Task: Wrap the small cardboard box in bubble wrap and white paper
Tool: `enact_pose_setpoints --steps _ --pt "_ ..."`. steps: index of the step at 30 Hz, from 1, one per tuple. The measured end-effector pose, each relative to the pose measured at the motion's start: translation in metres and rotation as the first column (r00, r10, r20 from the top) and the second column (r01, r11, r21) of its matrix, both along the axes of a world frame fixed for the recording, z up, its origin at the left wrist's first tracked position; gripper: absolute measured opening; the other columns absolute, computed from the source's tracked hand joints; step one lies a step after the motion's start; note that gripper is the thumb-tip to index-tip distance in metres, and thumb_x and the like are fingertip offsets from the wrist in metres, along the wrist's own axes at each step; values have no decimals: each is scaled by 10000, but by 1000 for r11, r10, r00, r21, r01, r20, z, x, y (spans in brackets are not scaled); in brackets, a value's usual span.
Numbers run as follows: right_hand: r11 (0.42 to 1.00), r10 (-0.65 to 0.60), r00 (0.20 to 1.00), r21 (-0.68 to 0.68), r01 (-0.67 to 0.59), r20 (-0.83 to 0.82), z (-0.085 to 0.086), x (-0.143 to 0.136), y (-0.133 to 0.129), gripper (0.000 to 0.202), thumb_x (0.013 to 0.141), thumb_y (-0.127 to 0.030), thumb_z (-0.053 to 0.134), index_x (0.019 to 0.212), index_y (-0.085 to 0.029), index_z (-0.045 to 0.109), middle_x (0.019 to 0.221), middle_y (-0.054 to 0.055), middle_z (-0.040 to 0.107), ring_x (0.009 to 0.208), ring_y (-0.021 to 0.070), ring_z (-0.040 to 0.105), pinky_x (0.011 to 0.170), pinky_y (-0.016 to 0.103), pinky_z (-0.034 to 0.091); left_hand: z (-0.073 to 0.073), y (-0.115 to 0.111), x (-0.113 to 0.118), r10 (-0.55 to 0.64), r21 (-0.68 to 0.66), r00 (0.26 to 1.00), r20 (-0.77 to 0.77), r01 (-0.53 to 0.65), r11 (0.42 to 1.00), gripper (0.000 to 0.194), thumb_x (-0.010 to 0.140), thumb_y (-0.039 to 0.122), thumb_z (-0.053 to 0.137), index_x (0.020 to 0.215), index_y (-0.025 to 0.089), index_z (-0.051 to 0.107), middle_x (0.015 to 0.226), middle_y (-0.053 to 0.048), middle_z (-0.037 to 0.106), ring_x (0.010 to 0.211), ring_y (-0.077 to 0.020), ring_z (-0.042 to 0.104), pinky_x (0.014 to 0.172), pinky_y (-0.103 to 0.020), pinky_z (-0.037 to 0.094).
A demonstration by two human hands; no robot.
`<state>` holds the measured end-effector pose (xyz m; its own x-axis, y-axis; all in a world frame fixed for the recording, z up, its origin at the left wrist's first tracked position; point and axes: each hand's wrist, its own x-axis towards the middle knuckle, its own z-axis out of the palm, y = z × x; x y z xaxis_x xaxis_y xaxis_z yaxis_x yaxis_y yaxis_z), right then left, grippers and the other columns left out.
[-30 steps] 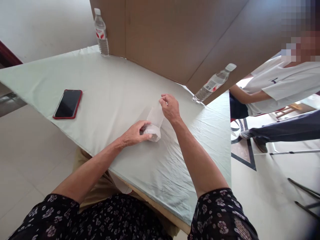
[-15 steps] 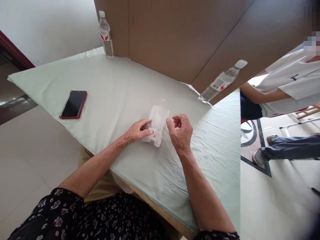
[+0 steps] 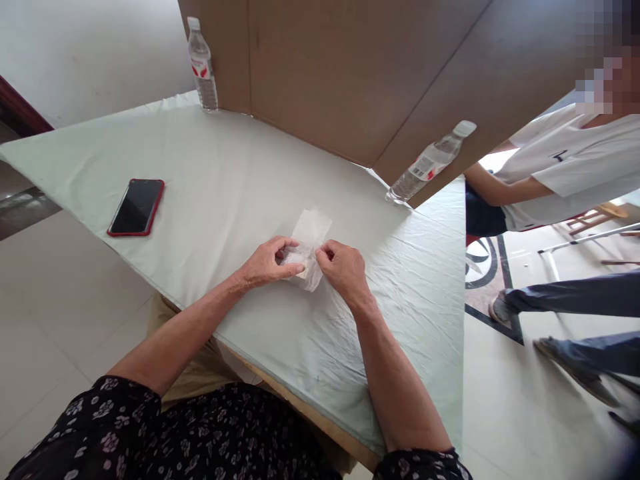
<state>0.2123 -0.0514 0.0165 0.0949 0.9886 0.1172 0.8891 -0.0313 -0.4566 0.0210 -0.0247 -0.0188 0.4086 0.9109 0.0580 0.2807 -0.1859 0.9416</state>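
A translucent white plastic bag or wrapper lies on the pale green cloth between my hands. My left hand is at its left side, thumb and fingers curved round the wrapper's lower left part. From the right, my right hand pinches the wrapper's right edge between thumb and forefinger, the other fingers curled in. Something small and pale seems to be inside the wrapper near my left thumb, too unclear to name.
A phone with a red case lies at the left. One water bottle stands at the back left, another at the right, before a brown cardboard screen. A seated person is beyond at right.
My right hand has moved left and closed on the wrapper's right edge; before, it was apart from it with fingers loosely curled. The whole view has shifted slightly.
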Motion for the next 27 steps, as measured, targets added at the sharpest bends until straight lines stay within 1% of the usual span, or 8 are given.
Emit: enact_pose_setpoints --steps 5,9,12,15,20,22,24,27 --pt "1000 -10 999 -10 9 -47 -4 17 4 186 800 -277 500 645 -215 582 638 13 636 600 160 512 591 276 314 -5 4 3 108 -4 993 55 -108 994 256 724 410 638 786 162 648 1011 -64 679 775 -141 592 730 -277 497" --pt "998 -33 998 -48 31 -44 -7 29 8 274 828 -320 481 576 -215 501 591 -2 563 577 145 441 572 275 295 -8 9 -1 275 17 961 34 -275 961 194 741 336 600 662 161 569 1077 -77 679 742 -126 591 718 -286 496" --pt "996 -64 998 -68 64 -12 -9 37 9 316 840 -326 469 544 -218 456 572 -3 532 560 140 403 559 279 281 -6 11 -6 401 161 913 -71 -386 908 149 748 254 591 631 182 532 1048 -65 689 847 -174 596 795 -334 497" --pt "990 -107 994 -89 110 34 -13 41 10 297 828 -309 494 547 -219 474 579 8 547 564 149 418 560 286 266 -5 11 -10 478 307 856 -194 -410 859 140 737 188 583 617 201 511 925 -60 683 939 -226 575 876 -387 474" --pt "980 -145 984 -125 157 103 -19 41 10 200 774 -271 585 588 -219 536 627 29 608 611 176 507 579 286 282 -11 14 -13 486 357 789 -377 -360 862 130 728 186 593 630 205 509 794 -69 631 857 -255 543 856 -435 455" --pt "979 -150 982 -124 164 114 -19 41 10 113 770 -250 602 665 -219 576 689 34 649 655 190 551 594 288 305 -13 14 -14 499 380 780 -377 -360 852 44 720 174 595 746 203 573 862 -78 651 889 -270 548 862 -445 455" --pt "978 -165 980 -107 177 112 -16 40 9 18 781 -237 604 777 -221 612 748 32 676 696 199 583 616 293 334 -11 13 -15 508 409 791 -341 -361 838 183 712 145 583 885 199 611 943 -88 664 928 -275 560 879 -444 460" --pt "984 -174 983 -21 175 57 -10 36 5 105 798 -248 606 897 -222 627 774 27 686 718 202 606 660 316 389 -3 9 -14 475 482 854 -210 -332 811 256 740 125 536 972 191 622 1042 -97 671 1022 -264 576 946 -426 463"
